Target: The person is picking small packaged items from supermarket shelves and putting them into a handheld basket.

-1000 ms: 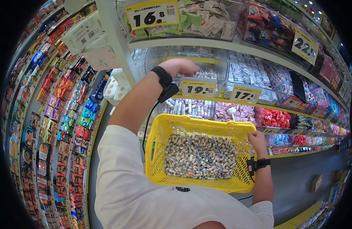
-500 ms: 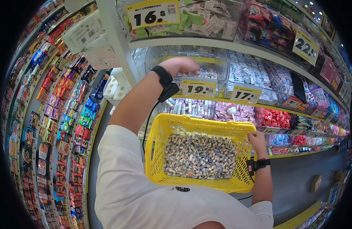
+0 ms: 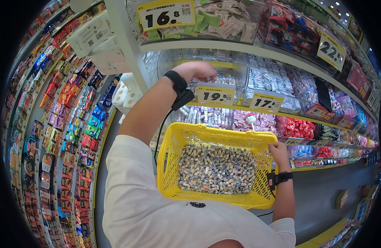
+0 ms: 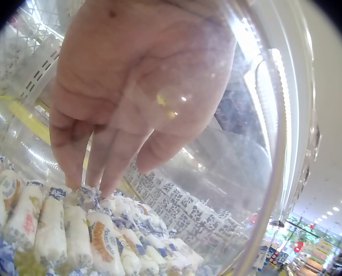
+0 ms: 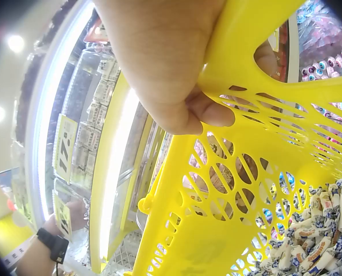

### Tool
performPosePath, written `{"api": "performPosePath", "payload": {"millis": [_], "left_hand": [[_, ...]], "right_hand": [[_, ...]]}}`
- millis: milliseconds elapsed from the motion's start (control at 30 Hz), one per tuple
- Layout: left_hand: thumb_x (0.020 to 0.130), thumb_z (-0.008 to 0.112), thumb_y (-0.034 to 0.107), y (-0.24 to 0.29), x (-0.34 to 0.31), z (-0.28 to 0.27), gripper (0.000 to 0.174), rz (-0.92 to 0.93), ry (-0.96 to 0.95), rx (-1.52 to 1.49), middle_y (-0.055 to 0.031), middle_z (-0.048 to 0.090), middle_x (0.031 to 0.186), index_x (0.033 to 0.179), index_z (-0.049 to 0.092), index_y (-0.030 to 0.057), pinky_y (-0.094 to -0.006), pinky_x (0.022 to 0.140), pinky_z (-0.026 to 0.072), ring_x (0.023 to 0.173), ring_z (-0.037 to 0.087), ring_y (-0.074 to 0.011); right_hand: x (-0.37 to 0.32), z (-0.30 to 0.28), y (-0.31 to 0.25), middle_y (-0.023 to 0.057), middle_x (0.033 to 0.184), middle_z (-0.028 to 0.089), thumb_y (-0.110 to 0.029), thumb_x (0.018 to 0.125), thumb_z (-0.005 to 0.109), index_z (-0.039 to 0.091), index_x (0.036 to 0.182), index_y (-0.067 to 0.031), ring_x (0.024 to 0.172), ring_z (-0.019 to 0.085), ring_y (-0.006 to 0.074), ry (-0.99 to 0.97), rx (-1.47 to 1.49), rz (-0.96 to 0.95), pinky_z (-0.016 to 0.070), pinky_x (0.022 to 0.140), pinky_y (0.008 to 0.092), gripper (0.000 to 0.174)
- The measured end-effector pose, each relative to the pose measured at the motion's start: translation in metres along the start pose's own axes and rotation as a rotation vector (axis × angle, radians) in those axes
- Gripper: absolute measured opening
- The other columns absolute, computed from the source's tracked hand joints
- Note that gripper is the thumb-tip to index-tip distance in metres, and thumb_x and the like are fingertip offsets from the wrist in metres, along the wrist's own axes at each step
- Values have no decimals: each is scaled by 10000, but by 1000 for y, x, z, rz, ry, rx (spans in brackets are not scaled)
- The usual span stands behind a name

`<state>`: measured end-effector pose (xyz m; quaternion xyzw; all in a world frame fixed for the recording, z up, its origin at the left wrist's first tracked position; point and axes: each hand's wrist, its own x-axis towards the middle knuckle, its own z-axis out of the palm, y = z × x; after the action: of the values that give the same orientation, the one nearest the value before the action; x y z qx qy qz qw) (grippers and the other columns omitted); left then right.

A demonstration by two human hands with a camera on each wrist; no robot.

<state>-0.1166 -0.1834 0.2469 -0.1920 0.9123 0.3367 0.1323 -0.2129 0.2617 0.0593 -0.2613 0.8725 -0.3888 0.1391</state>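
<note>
My left hand (image 3: 201,71) reaches into a clear plastic bin (image 4: 283,138) on the shelf, above a price tag (image 3: 215,96) reading 19.8. In the left wrist view its fingers point down, fairly straight, with the fingertips right at the white wrapped candies (image 4: 105,238). These candies are small rolls with blue-printed, twisted ends. At the other side, my right hand (image 3: 278,151) grips the rim of a yellow shopping basket (image 3: 167,144), its thumb curled over the edge in the right wrist view. A broad layer of similar wrapped candies (image 3: 217,169) covers the basket's bottom.
A neighbouring bin of white-and-blue wrapped sweets (image 3: 267,78) stands right of the left hand. Above runs a white shelf edge (image 3: 190,46). A white upright post (image 3: 126,41) stands left of the bin. Packaged snacks (image 3: 70,115) line shelves at the far left.
The left hand, blurred a second ago, shows its fingers more clearly and has shifted slightly within the bin. The right hand and the basket have stayed in place.
</note>
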Motion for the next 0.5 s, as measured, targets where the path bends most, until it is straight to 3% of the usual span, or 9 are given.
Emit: {"api": "performPosePath", "payload": {"millis": [133, 233, 500], "left_hand": [[884, 542, 317, -6, 9, 0, 321, -46, 30, -25, -65, 651, 984, 1061, 699, 99, -310, 722, 511, 831, 618, -170], [890, 540, 325, -4, 6, 0, 341, -59, 6, -25, -64, 646, 1013, 1098, 687, 98, -314, 717, 510, 831, 619, -174], [885, 496, 343, 1, -4, -1, 361, -33, -35, 7, -38, 656, 1022, 1089, 658, 93, -331, 756, 460, 882, 606, -170]], "right_hand": [[0, 0, 0, 91, 558, 559, -264, 838, 647, 623, 691, 52, 530, 538, 163, -6, -17, 1, 415, 541, 346, 349], [-2, 0, -4, 30, 544, 548, -260, 847, 655, 636, 656, 32, 526, 494, 106, 13, -3, -12, 377, 523, 302, 349], [1, 1, 2, 87, 557, 559, -266, 837, 652, 625, 690, 50, 527, 533, 166, 11, -8, -3, 413, 538, 347, 349]]}}
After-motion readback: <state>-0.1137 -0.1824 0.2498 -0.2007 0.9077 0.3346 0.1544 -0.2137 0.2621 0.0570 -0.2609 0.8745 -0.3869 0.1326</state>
